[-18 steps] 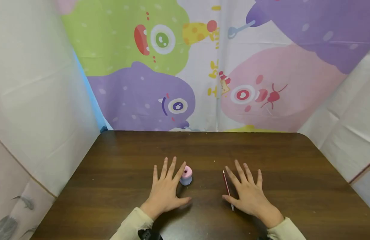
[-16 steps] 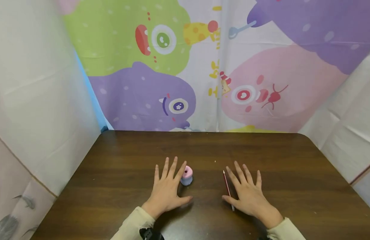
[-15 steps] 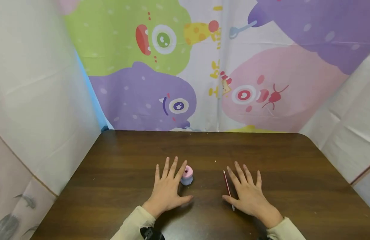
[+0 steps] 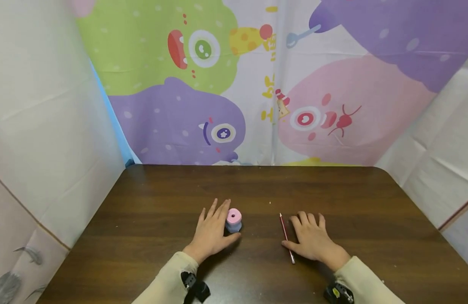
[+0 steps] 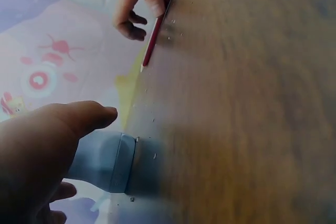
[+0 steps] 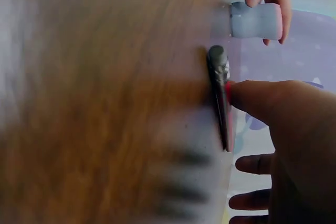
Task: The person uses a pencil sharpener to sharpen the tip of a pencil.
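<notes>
A small pencil sharpener (image 4: pixel 234 219), pink on top with a dark hole and blue-grey below, stands upright on the brown table (image 4: pixel 173 185). Close around its left and front side is my left hand (image 4: pixel 209 236), fingers nearly straight, index finger along it and thumb in front. In the left wrist view the thumb (image 5: pixel 86 116) overlaps the sharpener (image 5: pixel 100 163); contact is unclear. To the right lies a dark red pencil (image 4: pixel 284 230), its point facing away. My right hand (image 4: pixel 311 238) is spread beside it with loosely bent fingers, thumb tip at the pencil's shaft.
Behind the table hangs a curtain (image 4: pixel 203 122) printed with cartoon monsters. White cloth walls (image 4: pixel 47 105) close off the left and right sides. Tiny pale crumbs (image 4: pixel 270 202) dot the tabletop. Black wrist cameras (image 4: pixel 196 287) sit on both sleeves.
My left fingers have drawn together and the thumb has come nearer the sharpener. My right hand has dropped lower with its fingers more bent. The sharpener and pencil look unmoved.
</notes>
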`<state>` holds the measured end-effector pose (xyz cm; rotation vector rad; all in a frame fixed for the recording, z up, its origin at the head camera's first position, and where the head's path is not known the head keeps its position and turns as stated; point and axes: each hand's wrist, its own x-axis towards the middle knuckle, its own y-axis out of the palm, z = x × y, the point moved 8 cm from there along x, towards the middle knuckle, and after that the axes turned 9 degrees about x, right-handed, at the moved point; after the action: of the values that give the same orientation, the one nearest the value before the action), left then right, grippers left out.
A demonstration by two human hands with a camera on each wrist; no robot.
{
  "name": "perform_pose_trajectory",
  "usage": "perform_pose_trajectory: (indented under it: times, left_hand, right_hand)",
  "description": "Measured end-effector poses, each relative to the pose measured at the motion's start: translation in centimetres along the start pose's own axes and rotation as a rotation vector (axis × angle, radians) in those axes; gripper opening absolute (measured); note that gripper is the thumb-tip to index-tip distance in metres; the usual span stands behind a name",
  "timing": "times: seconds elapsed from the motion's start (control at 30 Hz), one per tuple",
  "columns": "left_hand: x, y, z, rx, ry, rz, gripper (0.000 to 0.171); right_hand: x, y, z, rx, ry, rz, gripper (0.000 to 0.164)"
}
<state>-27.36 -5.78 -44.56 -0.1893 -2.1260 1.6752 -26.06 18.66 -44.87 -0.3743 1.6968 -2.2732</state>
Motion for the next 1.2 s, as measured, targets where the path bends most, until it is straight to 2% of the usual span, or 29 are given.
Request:
perform_pose_trajectory:
  times: [0.23, 0.33, 0.43, 0.6, 0.83, 1.03, 1.2]
  left_hand:
    - [0.5, 0.4, 0.1, -0.075, 0.005, -0.007, 0.069]
    - [0.6, 0.4, 0.0, -0.086, 0.017, -0.017, 0.06]
    - [0.6, 0.3, 0.0, -0.099, 0.024, -0.026, 0.057]
    - [0.7, 0.1, 0.0, -0.146, 0.026, -0.032, 0.052]
    - [0.7, 0.2, 0.4, -0.203, 0.001, -0.006, 0.05]
    - [1.0, -0.6, 0.8, -0.275, -0.013, 0.001, 0.05]
    - [1.6, -2.5, 1.4, -0.395, -0.041, -0.066, 0.05]
  right_hand:
    - [0.4, 0.5, 0.3, 0.028, 0.0, 0.083, 0.046]
    - [0.4, 0.7, 0.5, 0.06, 0.011, 0.121, 0.031]
    - [0.5, 0.8, 0.6, 0.075, 0.027, 0.137, 0.02]
    - [0.6, 1.0, 0.4, 0.069, 0.056, 0.16, 0.019]
    - [0.8, 0.9, 0.2, 0.064, 0.058, 0.174, 0.011]
    - [1.1, -0.9, 0.3, 0.08, 0.037, 0.156, 0.011]
    - [1.6, -3.9, 0.8, 0.213, -0.04, 0.095, 0.018]
